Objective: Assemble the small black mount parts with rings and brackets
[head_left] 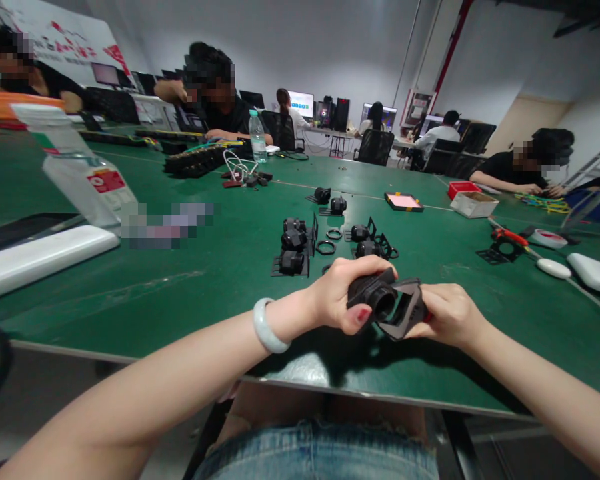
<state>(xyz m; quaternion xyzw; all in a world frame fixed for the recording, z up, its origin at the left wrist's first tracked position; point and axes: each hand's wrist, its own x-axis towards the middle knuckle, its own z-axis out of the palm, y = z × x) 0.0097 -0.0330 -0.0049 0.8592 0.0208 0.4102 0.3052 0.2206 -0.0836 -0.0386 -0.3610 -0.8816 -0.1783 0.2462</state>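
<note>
Both hands hold one black plastic assembly just above the near edge of the green table. My left hand wraps its fingers over the round black barrel part, thumb pressed on the front. My right hand grips the flat black bracket frame on the right side. A pale bangle sits on my left wrist. Beyond the hands lie several similar black parts and loose black rings.
A clear water bottle and a white flat object are at the left. At the right lie red-handled pliers, white devices and a pink-faced tray. Other people sit at the far side and at desks behind.
</note>
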